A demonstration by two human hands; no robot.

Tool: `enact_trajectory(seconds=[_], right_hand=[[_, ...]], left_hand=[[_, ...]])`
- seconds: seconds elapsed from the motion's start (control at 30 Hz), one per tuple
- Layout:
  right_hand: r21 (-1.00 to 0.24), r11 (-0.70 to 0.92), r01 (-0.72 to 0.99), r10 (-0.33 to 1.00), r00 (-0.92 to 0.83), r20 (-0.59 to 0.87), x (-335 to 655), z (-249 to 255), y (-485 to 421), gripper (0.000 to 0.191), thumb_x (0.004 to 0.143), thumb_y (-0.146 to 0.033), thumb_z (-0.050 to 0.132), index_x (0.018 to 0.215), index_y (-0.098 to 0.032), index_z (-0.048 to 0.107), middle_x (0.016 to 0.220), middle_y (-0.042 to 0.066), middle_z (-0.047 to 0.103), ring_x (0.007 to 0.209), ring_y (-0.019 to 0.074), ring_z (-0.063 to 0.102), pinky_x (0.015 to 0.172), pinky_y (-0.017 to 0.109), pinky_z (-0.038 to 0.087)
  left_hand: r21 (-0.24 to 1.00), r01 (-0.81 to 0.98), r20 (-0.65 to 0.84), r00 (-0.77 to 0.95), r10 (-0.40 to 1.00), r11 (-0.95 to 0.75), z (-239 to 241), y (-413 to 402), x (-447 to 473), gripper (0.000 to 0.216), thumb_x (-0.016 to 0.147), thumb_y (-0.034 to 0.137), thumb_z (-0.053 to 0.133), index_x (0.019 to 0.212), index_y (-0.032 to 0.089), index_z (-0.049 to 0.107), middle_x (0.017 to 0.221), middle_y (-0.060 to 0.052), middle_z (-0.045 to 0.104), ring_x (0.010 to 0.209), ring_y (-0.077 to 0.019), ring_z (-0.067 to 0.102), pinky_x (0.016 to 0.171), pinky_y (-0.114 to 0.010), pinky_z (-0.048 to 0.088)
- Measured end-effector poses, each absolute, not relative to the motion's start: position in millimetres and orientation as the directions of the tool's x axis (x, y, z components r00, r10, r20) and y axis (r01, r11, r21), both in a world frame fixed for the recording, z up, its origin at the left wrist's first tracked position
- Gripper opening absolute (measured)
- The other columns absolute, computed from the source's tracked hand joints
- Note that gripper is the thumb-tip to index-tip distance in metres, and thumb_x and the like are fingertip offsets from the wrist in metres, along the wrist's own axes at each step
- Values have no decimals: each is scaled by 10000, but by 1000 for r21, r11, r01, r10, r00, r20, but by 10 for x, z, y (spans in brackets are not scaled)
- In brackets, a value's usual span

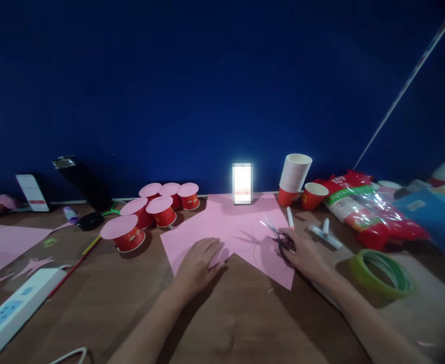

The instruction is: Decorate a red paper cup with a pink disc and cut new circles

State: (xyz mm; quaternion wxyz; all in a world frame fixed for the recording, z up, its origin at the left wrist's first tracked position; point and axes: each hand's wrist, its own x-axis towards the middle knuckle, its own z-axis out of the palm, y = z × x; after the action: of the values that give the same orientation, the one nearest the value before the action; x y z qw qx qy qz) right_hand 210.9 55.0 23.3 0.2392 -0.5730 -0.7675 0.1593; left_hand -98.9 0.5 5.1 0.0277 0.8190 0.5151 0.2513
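A pink sheet of paper [230, 230] lies on the brown table [222, 313]. My left hand [201, 260] rests flat on the sheet's near left part, fingers stretched out and together. My right hand [305, 253] lies on the sheet's right edge with its fingers closed round the black handles of a pair of scissors [277, 232]. The scissors' blades are open and point away over the paper.
Several red cups capped with pink discs [157, 210] stand left of the sheet. A stack of paper cups [294, 177], a lit phone [242, 183], cup packs [362, 212], white markers [323, 232], a green tape ring [383, 273] and a power strip [13, 308] surround it.
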Motion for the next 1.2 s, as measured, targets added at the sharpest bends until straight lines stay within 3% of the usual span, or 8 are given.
enact_trajectory(seconds=[0.1, 0.3, 0.43, 0.6, 0.7, 0.83, 1.0, 1.2], right_hand=[[-388, 283, 877, 958, -243, 150, 2161, 281, 543, 388, 772, -263, 597, 1157, -213, 606, 1009, 94, 693, 951, 271, 625, 722, 309, 461], [-302, 341, 890, 940, -318, 125, 2373, 273, 622, 447, 763, -173, 566, 1210, -184, 590, 1041, 124, 691, 948, 280, 618, 746, 320, 436], [-473, 302, 828, 953, -247, 176, 2400, 280, 663, 419, 745, -186, 574, 1161, -201, 628, 971, 95, 708, 879, 258, 638, 715, 309, 449], [-652, 245, 717, 969, -156, 193, 2336, 274, 675, 382, 764, -245, 550, 1135, -188, 622, 807, 44, 703, 716, 208, 644, 647, 303, 477], [-724, 227, 651, 974, -134, 185, 2336, 331, 666, 383, 766, -281, 575, 1136, -189, 612, 809, 50, 709, 748, 221, 656, 656, 318, 504], [-949, 91, 302, 986, -158, 44, 2370, 517, 606, 452, 702, -362, 707, 1117, -203, 627, 884, 64, 720, 833, 236, 666, 664, 311, 541], [-976, -112, 188, 975, -169, -145, 2405, 627, 555, 487, 685, -385, 753, 1129, -230, 628, 959, 71, 702, 694, 181, 650, 475, 235, 504], [-966, -238, 98, 964, -96, -247, 2382, 575, 587, 543, 643, -356, 795, 1142, -249, 611, 1011, 65, 674, 858, 193, 643, 525, 208, 530]], left_hand=[[313, 850, 284, 342, 896, -424, 41, -2, -1023, 494, 825, 430, 600, 1265, 211, 545, 1277, -114, 591, 1174, -286, 525, 995, -419, 412], [192, 938, 284, 229, 931, -290, 203, 1, -1243, 313, 867, 372, 514, 1109, 220, 641, 1094, -105, 685, 1017, -285, 607, 902, -411, 436], [171, 965, 387, 121, 914, -200, 303, 11, -1177, 313, 874, 360, 490, 1034, 165, 675, 1026, -151, 692, 985, -315, 607, 887, -431, 422], [460, 856, 234, 137, 963, -234, 367, 51, -763, 257, 865, 334, 490, 949, 204, 695, 983, -122, 698, 945, -304, 607, 855, -422, 424], [528, 818, 214, 133, 968, -229, 334, 161, -517, 303, 842, 334, 517, 1084, 208, 650, 1115, -106, 666, 1040, -282, 577, 911, -390, 416], [626, 766, 180, 39, 983, -145, 248, 338, -345, 436, 851, 361, 493, 1212, 128, 567, 1189, -164, 604, 1046, -274, 573, 937, -397, 414], [745, 666, 109, -55, 992, -45, 191, 407, -296, 492, 797, 363, 561, 1230, 131, 542, 1182, -166, 572, 1034, -273, 570, 922, -406, 421], [892, 447, -22, -84, 996, 57, 131, 424, -334, 509, 764, 352, 631, 1204, 115, 540, 1225, -186, 561, 1041, -261, 596, 872, -356, 455]])
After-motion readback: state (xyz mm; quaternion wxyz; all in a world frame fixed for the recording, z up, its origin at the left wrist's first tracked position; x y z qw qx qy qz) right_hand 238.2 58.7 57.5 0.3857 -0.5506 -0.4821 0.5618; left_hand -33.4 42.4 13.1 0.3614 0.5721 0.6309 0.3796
